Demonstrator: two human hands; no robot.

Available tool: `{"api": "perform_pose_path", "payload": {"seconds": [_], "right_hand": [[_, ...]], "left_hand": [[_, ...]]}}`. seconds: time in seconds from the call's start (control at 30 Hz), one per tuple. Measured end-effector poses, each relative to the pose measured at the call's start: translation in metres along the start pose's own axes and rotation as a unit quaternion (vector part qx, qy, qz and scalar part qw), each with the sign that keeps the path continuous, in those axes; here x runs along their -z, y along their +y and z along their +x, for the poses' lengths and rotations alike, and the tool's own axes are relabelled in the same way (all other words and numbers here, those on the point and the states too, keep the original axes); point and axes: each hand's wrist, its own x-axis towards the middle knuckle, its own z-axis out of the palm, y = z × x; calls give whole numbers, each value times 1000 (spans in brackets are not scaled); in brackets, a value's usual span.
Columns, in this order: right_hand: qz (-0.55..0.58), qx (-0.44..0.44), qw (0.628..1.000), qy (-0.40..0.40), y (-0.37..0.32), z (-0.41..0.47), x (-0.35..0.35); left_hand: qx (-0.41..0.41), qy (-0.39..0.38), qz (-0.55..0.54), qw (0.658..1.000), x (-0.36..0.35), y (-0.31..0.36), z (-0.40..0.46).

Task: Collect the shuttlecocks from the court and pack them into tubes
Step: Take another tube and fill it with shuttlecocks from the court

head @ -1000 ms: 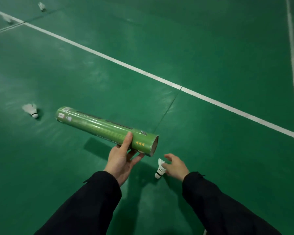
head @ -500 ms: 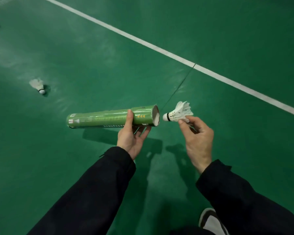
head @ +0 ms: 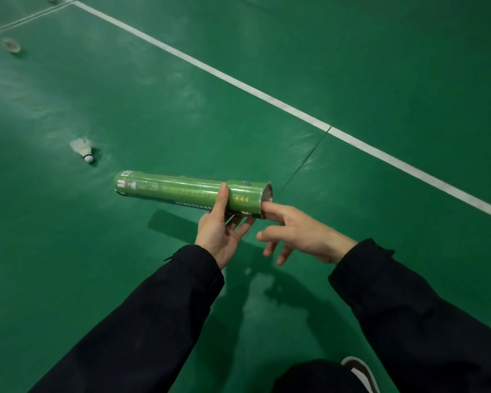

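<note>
The shuttlecock our right hand [head: 304,236] pinched half a second ago is now out of sight, judged inside the tube [head: 193,194]. Our right fingers [head: 272,209] are released, the forefinger pushing into the open mouth. Our left hand [head: 219,231] grips the tube. Another shuttlecock [head: 82,147] lies on the floor [head: 352,66] beyond.

White court line [head: 267,95] crosses green floor [head: 380,66]; perhaps a shoe [head: 362,371] bottom right.

glossy film-wrapped tube [head: 182,191], sheeny court floor [head: 352,66]
</note>
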Motion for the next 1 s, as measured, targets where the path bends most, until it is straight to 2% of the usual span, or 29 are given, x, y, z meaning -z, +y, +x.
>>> {"api": "perform_pose_path", "payload": {"seconds": [0.2, 0.37, 0.7, 1.0], "right_hand": [[-38, -46, 996, -68, -57, 7, -20], [49, -62, 990, -115, -102, 13, -51], [6, -8, 998, -67, -197, 32, -123], [-52, 16, 994, -92, -247, 114, -168]], "left_hand": [[-16, -47, 47, 998, 6, 29, -24], [-45, -73, 19, 996, 23, 63, -51], [-130, -1, -84, 988, 81, 186, -95], [-198, 69, -137, 968, 135, 262, -94]]}}
